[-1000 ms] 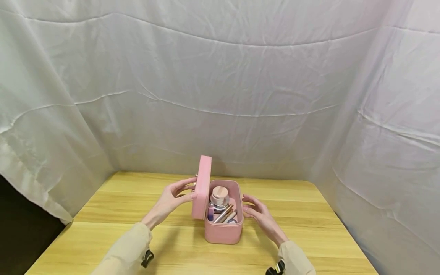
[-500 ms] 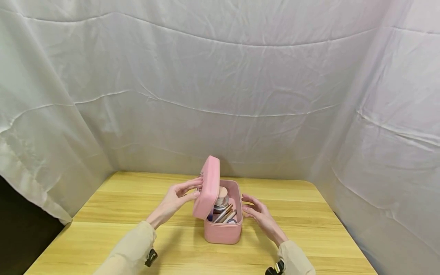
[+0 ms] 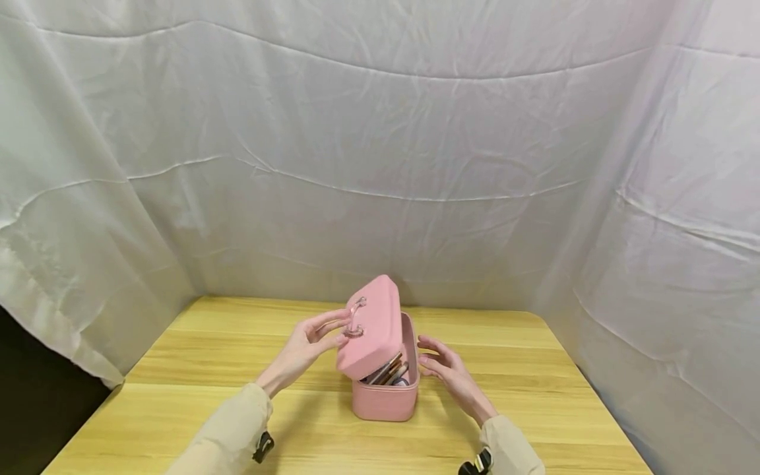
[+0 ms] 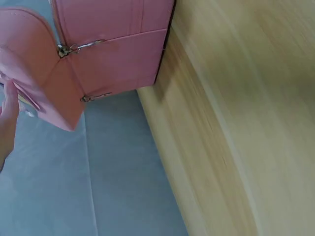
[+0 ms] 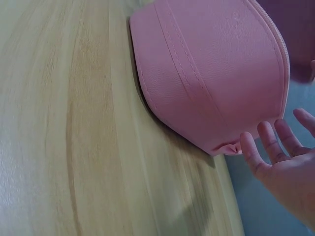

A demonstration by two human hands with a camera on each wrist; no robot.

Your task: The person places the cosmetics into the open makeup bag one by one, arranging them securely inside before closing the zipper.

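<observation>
A pink makeup case [image 3: 386, 402] stands on the table, its hinged lid [image 3: 377, 326] tilted partway over the opening. My left hand [image 3: 303, 346] touches the outer face of the lid beside its metal-ended handle [image 3: 357, 316], fingers and thumb spread. In the left wrist view, part of that hand [image 4: 7, 118] shows against the lid [image 4: 29, 64]. Slim makeup tubes [image 3: 388, 371] show in the gap; the lid hides the other contents. On the case's right side, my right hand [image 3: 452, 376] has its relaxed fingertips at the wall, as the right wrist view of the fingers [image 5: 270, 147] confirms.
The wood-grain table [image 3: 522, 396] extends around the case. Pale cloth [image 3: 380, 165] hangs behind and at both sides. Zip pulls [image 4: 69, 49] hang at the hinge side of the case.
My left hand has pushed the lid from nearly upright to leaning rightward over the case, covering the round jars. The right hand stays put.
</observation>
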